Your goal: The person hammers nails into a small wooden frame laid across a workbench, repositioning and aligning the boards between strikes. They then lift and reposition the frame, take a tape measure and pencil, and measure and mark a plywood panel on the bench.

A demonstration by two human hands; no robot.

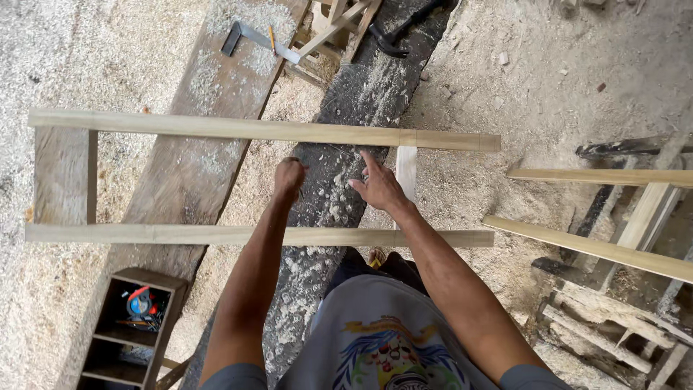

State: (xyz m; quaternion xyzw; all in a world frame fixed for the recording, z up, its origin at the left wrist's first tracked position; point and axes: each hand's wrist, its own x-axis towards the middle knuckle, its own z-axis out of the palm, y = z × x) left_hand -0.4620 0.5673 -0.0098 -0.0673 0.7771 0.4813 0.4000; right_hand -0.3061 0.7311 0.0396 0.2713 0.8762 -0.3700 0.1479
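Pale planed wood: two long square-edged rails (260,130) lie parallel across two rough dark planks (216,144), joined by two short crosspieces (406,170) into frame. Sawdust, curly shavings everywhere. Left hand (289,177) clenched in fist between rails; held object, if any, hidden. Right hand (379,186) released, fingers spread, forefinger near far rail. One black claw hammer (397,32), one steel square (256,37) beyond.
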